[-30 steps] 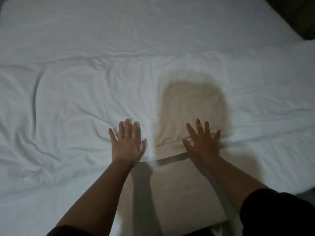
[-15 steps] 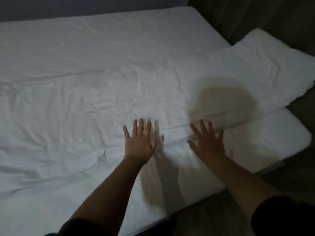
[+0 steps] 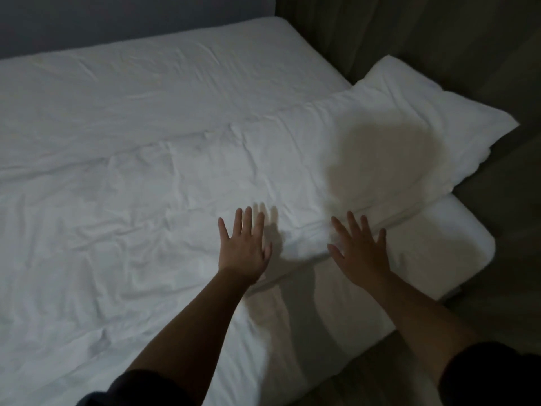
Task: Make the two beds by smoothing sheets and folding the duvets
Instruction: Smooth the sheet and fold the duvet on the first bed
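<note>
Head view: my left fingers (image 3: 248,221) are straight and spread, grasping nothing, and the left hand (image 3: 243,250) lies palm-down on the top face of the folded duvet (image 3: 190,177). A finger shadow just to their right leaves me unsure how firmly the hand presses. My right fingers (image 3: 352,225) are spread and released too. The right hand (image 3: 358,254) lies palm-down across the duvet's near folded edge, where it steps down to the sheet (image 3: 439,253) over the mattress corner.

Outward from both hands, the duvet lies as a long band across the bed (image 3: 336,353). Its long axis runs from my left to the far right, roughly crosswise to my forearms. Creases crowd the stretch left of the left hand. The band's right end (image 3: 424,95) overhangs the bed's side, beyond and to the right of the right fingers, near the dark curtain (image 3: 439,30). I judge the right hand nearer that loose end, so any squaring or tucking there falls to it, while the left hand sweeps along the axis.
</note>
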A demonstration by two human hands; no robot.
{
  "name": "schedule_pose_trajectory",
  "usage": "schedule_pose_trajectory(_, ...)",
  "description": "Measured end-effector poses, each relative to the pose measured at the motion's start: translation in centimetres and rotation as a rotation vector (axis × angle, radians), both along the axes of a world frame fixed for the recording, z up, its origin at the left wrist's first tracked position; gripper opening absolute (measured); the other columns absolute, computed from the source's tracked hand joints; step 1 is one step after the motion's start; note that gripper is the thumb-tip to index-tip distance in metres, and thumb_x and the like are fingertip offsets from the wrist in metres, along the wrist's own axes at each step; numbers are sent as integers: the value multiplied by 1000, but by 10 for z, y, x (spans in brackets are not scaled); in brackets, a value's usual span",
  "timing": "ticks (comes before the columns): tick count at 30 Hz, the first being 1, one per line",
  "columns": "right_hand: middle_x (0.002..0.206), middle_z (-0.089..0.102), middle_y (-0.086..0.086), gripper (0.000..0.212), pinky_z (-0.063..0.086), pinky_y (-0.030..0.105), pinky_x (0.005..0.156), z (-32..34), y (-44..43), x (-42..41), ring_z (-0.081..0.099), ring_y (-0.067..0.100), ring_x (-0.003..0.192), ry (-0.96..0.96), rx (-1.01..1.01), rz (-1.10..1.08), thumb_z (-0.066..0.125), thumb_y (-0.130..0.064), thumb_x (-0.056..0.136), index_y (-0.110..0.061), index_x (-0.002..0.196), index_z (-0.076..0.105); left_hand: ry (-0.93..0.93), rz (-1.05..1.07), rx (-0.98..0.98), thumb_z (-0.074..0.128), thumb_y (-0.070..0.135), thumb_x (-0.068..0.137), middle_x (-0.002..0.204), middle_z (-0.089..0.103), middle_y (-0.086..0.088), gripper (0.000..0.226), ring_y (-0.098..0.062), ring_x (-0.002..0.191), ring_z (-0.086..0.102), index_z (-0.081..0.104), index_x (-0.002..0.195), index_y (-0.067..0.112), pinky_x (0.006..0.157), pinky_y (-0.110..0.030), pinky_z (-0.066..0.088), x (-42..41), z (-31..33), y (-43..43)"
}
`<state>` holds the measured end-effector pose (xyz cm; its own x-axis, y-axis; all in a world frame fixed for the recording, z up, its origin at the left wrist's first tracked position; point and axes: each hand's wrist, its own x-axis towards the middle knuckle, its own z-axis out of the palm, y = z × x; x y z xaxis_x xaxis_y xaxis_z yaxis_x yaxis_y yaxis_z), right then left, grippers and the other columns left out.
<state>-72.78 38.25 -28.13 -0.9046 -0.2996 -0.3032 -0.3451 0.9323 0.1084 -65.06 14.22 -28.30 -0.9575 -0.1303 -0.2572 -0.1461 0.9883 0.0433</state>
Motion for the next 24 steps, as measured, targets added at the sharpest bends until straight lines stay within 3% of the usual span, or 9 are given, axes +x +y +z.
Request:
schedule_pose_trajectory(3,164,-5,0,63,8,61,116,-7,8,-27,-3,27,150,-18,-23,-61,23,-56,99,-38,154,-3,-15,-33,-19,-8,53,86,161,6,-14,80,-33,148,3,7,154,15,114,-62,6,-22,-11,5)
schedule_pose_trajectory(7,164,-5,-2,62,7,60,116,-13,31,-60,-3,27,150,-55,-78,-142,24,-55,99,-39,153,-1,-35,-38,6,21,51,92,149,39,-18,69,-38,139,34,40,145,9,104,-67,31,-49,-26,22)
schedule_pose_trajectory(14,164,-3,-2,63,10,60,116,-35,113,-153,-1,28,150,-76,-152,-272,30,-54,99,-38,154,2,-51,-80,15,25,48,89,145,44,-21,68,-41,133,42,45,141,9,99,-68,35,-121,-53,102)
schedule_pose_trajectory(17,164,1,1,64,12,59,115,-54,152,-206,4,28,149,-81,-271,-373,33,-52,99,-35,155,8,-60,-83,18,27,47,88,143,45,-23,67,-43,131,43,49,138,9,96,-69,38,-158,-71,145)
schedule_pose_trajectory(21,156,24,14,68,30,58,108,-67,205,-273,25,34,141,-23,-554,-607,47,-47,95,-21,152,21,-66,-19,-6,28,53,94,156,18,-24,69,-42,143,20,22,150,14,103,-63,27,-211,-85,207)
schedule_pose_trajectory(24,141,42,22,74,41,45,101,-68,228,-305,44,38,126,33,-759,-738,56,-43,88,-7,147,29,-47,-2,15,24,58,94,159,1,-20,71,-40,146,5,4,153,23,106,-63,21,-247,-92,254)
